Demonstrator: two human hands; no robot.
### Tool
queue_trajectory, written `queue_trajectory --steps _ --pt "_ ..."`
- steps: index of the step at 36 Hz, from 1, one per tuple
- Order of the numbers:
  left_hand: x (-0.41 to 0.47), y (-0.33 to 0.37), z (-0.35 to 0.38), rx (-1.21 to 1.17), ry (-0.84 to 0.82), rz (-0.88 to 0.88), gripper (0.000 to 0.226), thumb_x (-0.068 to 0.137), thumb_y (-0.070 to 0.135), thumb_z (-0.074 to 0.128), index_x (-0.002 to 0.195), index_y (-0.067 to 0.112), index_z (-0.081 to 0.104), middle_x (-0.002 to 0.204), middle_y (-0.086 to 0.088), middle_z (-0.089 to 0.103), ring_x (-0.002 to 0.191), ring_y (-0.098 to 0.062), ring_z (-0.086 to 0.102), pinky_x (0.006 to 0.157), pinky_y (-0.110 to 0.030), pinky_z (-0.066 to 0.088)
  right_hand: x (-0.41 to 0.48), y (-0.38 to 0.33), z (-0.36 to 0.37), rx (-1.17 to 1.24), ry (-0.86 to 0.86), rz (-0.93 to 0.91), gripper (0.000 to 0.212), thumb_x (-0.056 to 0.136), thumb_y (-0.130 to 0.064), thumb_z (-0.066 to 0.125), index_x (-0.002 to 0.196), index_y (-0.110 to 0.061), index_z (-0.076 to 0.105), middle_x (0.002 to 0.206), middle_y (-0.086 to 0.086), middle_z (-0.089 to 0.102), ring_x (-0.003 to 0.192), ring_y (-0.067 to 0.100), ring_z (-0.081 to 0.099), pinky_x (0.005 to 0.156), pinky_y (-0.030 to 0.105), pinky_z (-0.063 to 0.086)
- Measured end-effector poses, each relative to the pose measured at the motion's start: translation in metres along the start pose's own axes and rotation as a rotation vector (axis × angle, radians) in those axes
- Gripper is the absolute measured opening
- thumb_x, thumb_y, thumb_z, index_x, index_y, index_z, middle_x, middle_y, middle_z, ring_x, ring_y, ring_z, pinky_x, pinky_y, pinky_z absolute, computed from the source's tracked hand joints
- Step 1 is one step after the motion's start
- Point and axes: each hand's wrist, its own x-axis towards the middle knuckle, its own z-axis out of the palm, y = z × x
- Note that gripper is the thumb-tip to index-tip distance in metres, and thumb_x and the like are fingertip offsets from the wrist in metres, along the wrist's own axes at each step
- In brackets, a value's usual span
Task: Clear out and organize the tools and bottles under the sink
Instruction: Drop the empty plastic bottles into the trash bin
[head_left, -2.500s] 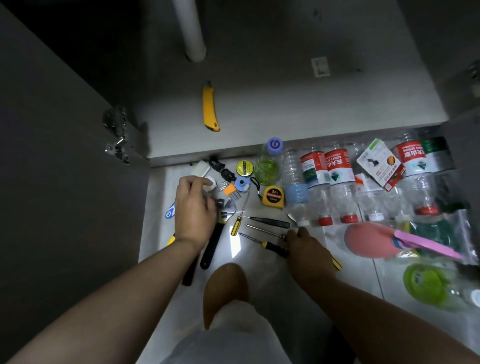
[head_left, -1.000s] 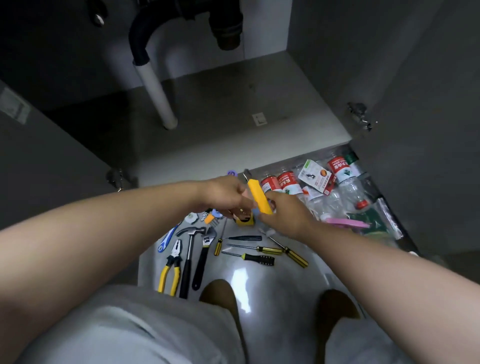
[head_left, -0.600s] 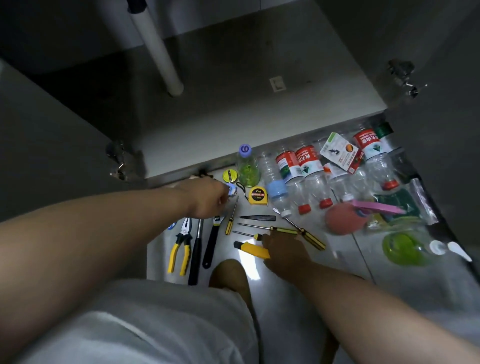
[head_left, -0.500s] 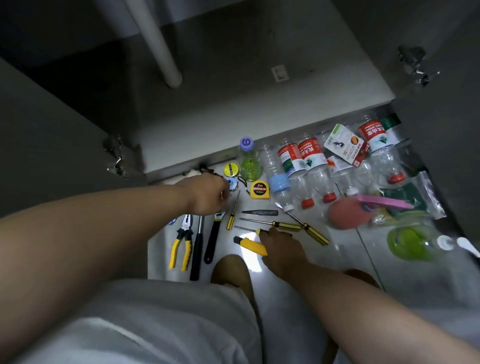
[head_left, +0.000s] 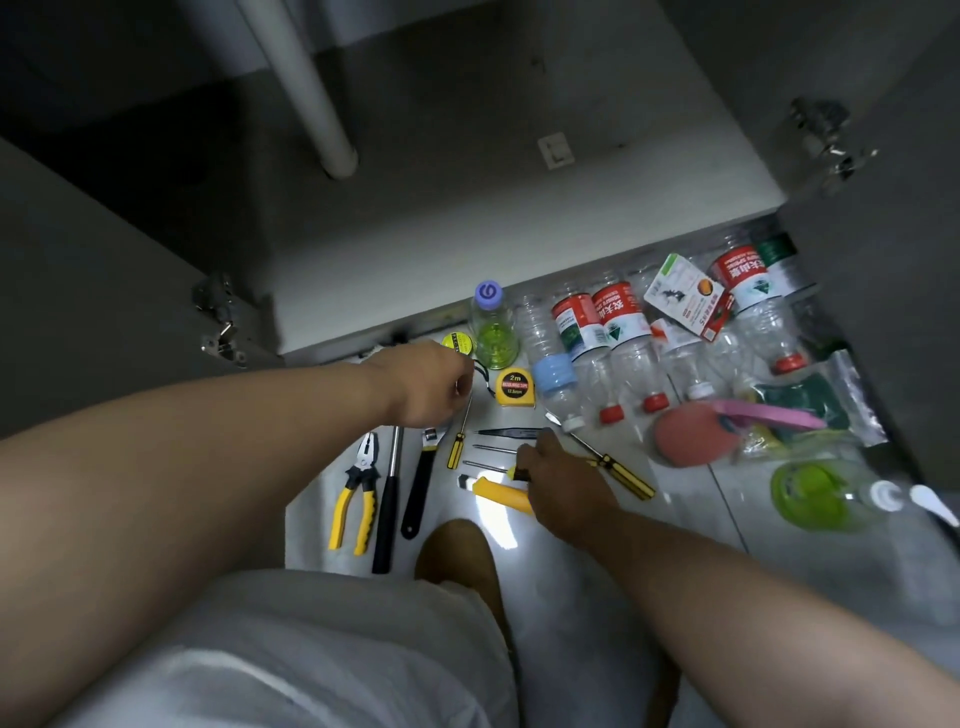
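Observation:
Tools lie in a row on the tiled floor in front of the open sink cabinet (head_left: 467, 197): yellow pliers (head_left: 358, 493), a hammer (head_left: 387, 499), a wrench (head_left: 421, 483), small screwdrivers (head_left: 457, 447) and a long screwdriver (head_left: 618, 470). My right hand (head_left: 561, 478) lies over the right end of a yellow utility knife (head_left: 498, 493) resting on the floor. My left hand (head_left: 431, 384) is curled over small items near a yellow tape measure (head_left: 515, 387); what it holds is hidden. Plastic bottles (head_left: 597, 322) lie side by side to the right.
A white drain pipe (head_left: 311, 104) stands inside the cabinet. Open doors flank it, left (head_left: 104, 312) and right (head_left: 883, 260). A green-tinted bottle (head_left: 491, 332), a carton (head_left: 685, 296), a pink sponge (head_left: 685, 434) and a green bottle (head_left: 810, 493) lie on the floor. My knee (head_left: 457, 551) is near the tools.
The yellow knife was on the cabinet floor, then in both hands; my right hand has set it down below the screwdrivers. My left hand went back to the small items.

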Motion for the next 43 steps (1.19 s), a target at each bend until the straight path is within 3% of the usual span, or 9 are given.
queue_trajectory --steps 4,9,15,19,26,30,33,39,43 --pt "0.005 0.014 -0.013 0.012 0.045 0.037 0.024 0.100 0.035 0.052 0.118 0.025 0.063 0.121 0.000 0.067 0.107 -0.023 0.062 0.091 -0.042 0.054 0.009 0.016 -0.065 0.004 0.095 -0.051 0.033 0.090 -0.010 0.055 0.123 -0.016 0.054 0.132 0.011 0.040 0.089 0.036 0.063 0.074 0.040 0.054" --pt "0.019 0.040 -0.031 0.057 0.059 0.084 0.024 0.101 0.035 0.052 0.118 0.022 0.062 0.116 -0.004 0.066 0.103 -0.024 0.062 0.088 -0.037 0.053 0.022 0.050 -0.166 -0.069 0.270 -0.015 0.025 0.090 -0.008 0.057 0.114 -0.014 0.056 0.128 0.010 0.040 0.085 0.030 0.058 0.071 0.039 0.052" --pt "0.053 0.067 -0.055 -0.022 0.079 0.136 0.026 0.099 0.030 0.055 0.122 0.020 0.063 0.124 -0.002 0.066 0.115 -0.023 0.060 0.092 -0.032 0.049 0.039 0.120 -0.238 -0.133 0.073 0.190 0.037 0.091 -0.024 0.067 0.126 -0.015 0.058 0.134 0.013 0.043 0.104 0.032 0.061 0.090 0.039 0.054" --pt "0.082 0.079 -0.058 -0.114 0.128 0.134 0.023 0.097 0.031 0.057 0.115 0.021 0.067 0.119 -0.002 0.067 0.108 -0.022 0.061 0.086 -0.029 0.048 0.053 0.163 -0.234 -0.125 0.012 0.332 0.063 0.085 -0.029 0.073 0.138 -0.013 0.044 0.138 0.018 0.045 0.119 0.035 0.055 0.093 0.036 0.048" --pt "0.112 0.078 -0.032 -0.243 0.080 0.162 0.019 0.099 0.027 0.053 0.102 0.016 0.069 0.107 -0.003 0.070 0.098 -0.021 0.064 0.091 -0.041 0.054 0.083 0.189 -0.195 -0.013 0.072 0.371 0.104 0.064 -0.042 0.090 0.144 -0.011 0.033 0.142 0.018 0.046 0.128 0.034 0.048 0.103 0.045 0.048" --pt "0.116 0.073 -0.022 -0.314 0.033 0.159 0.019 0.101 0.023 0.053 0.107 0.013 0.069 0.112 -0.004 0.069 0.103 -0.021 0.063 0.095 -0.040 0.052 0.092 0.189 -0.179 -0.082 0.110 0.380 0.106 0.064 -0.051 0.088 0.144 -0.012 0.030 0.137 0.017 0.049 0.123 0.034 0.053 0.098 0.051 0.052" --pt "0.117 0.072 -0.022 -0.366 0.025 0.144 0.019 0.101 0.022 0.055 0.109 0.013 0.069 0.114 -0.003 0.068 0.106 -0.021 0.063 0.097 -0.040 0.053 0.097 0.189 -0.173 -0.154 0.156 0.417 0.096 0.066 -0.044 0.088 0.139 -0.016 0.032 0.134 0.015 0.051 0.118 0.033 0.056 0.092 0.049 0.054" --pt "0.113 0.076 -0.025 -0.413 0.019 0.131 0.018 0.101 0.023 0.055 0.110 0.012 0.068 0.116 -0.003 0.067 0.106 -0.020 0.063 0.097 -0.037 0.052 0.095 0.186 -0.177 -0.168 0.152 0.474 0.100 0.066 -0.051 0.086 0.142 -0.016 0.031 0.139 0.016 0.045 0.125 0.035 0.049 0.096 0.049 0.051" --pt "0.109 0.081 -0.034 -0.440 -0.027 0.136 0.024 0.099 0.022 0.063 0.119 0.010 0.065 0.117 -0.005 0.068 0.105 -0.021 0.065 0.091 -0.031 0.052 0.087 0.178 -0.192 0.068 0.191 0.412 0.089 0.069 -0.049 0.086 0.135 -0.015 0.037 0.132 0.016 0.050 0.115 0.033 0.056 0.088 0.045 0.057"
